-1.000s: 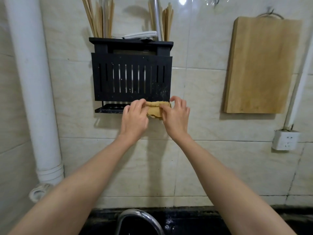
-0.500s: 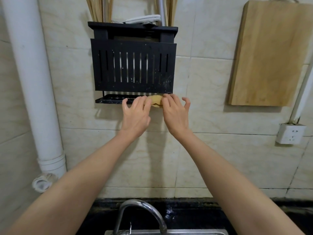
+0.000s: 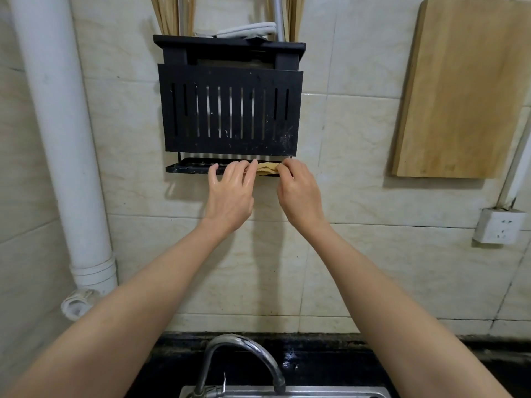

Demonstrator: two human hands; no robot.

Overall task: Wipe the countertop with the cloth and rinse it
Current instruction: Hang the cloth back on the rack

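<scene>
A yellow cloth [image 3: 265,168] lies folded on the lower tray [image 3: 189,167] of a black wall rack [image 3: 230,110]. My left hand [image 3: 230,196] reaches up to the tray, its fingertips resting on the cloth's left end, fingers spread. My right hand [image 3: 300,193] pinches the cloth's right end with its fingertips. Both hands look wet. Most of the cloth is hidden behind my fingers and the tray lip. A strip of black countertop [image 3: 330,357] runs along the wall below.
A chrome faucet [image 3: 241,360] arches over the steel sink rim [image 3: 287,392] at bottom centre. A white drain pipe [image 3: 57,139] runs down the left wall. A wooden cutting board [image 3: 459,90] hangs at right, with a wall socket [image 3: 498,226] below it. Chopsticks [image 3: 169,12] stand in the rack.
The cloth went from being held in front of the rack to lying on its lower tray. My hands spread slightly apart on it, and the view tilted down.
</scene>
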